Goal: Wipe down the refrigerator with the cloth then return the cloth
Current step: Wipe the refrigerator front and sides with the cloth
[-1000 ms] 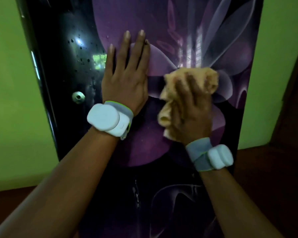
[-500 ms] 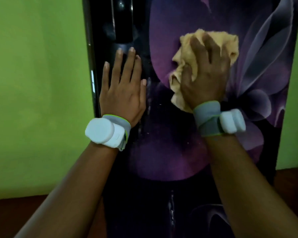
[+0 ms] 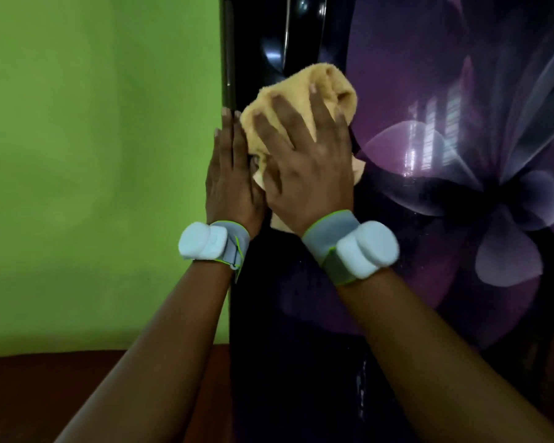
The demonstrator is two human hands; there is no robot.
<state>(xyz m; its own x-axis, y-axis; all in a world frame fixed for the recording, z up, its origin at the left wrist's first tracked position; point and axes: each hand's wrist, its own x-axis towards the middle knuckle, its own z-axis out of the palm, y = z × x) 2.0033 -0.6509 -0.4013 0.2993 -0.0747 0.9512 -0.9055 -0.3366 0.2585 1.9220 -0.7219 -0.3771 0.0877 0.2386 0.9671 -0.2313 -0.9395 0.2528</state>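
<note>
The refrigerator [image 3: 429,91] has a glossy black door with a purple flower print and fills the right half of the view. My right hand [image 3: 304,167] holds a bunched tan cloth [image 3: 320,81] and presses it against the door near its left edge, fingers spread over the bundle. Its thumb is hidden under the cloth. My left hand [image 3: 229,183] lies flat with straight fingers along the door's left edge, right beside the cloth. Both wrists wear grey bands with white pods.
A green wall [image 3: 93,155] stands left of the refrigerator. A dark brown floor [image 3: 45,385] runs along the bottom. A dark vertical handle recess [image 3: 279,30] shows on the door above the cloth.
My right hand has slid the cloth left from the purple flower to the door's left edge. My left hand has shifted to the door's side edge, now touching the cloth hand.
</note>
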